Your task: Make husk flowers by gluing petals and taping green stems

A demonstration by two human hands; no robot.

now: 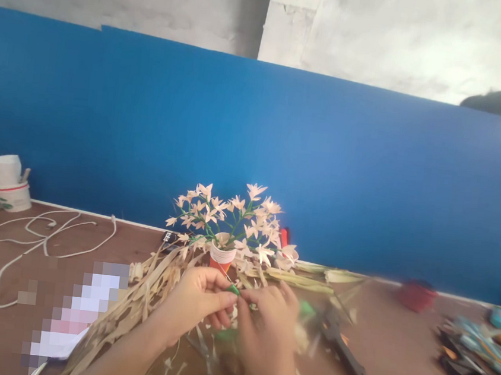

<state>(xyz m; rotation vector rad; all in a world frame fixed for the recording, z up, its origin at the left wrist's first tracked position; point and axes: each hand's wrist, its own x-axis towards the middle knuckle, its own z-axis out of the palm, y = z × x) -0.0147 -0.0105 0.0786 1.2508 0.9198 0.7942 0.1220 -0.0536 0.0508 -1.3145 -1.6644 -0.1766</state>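
Observation:
My left hand (198, 298) pinches a thin stem end with a small piece of green tape (234, 291) at its tip. From the other side my right hand (269, 327) has thumb and forefinger closed on the same green tape; the hand is slightly blurred. Just behind both hands stands a paper cup (222, 255) holding pale handmade flowers (209, 214) on green stems. Dried husk strips (140, 301) lie to the left of my hands. Scissors (208, 356) rest on the table below them, partly hidden by my right hand.
A glue gun (341, 346) lies to the right, its cord trailing forward. Farther right are a red object (417, 296) and a tangled pile of coloured items (479, 349). A white cable (43, 243) and white cups (10, 192) sit left. A blue partition (345, 173) stands behind.

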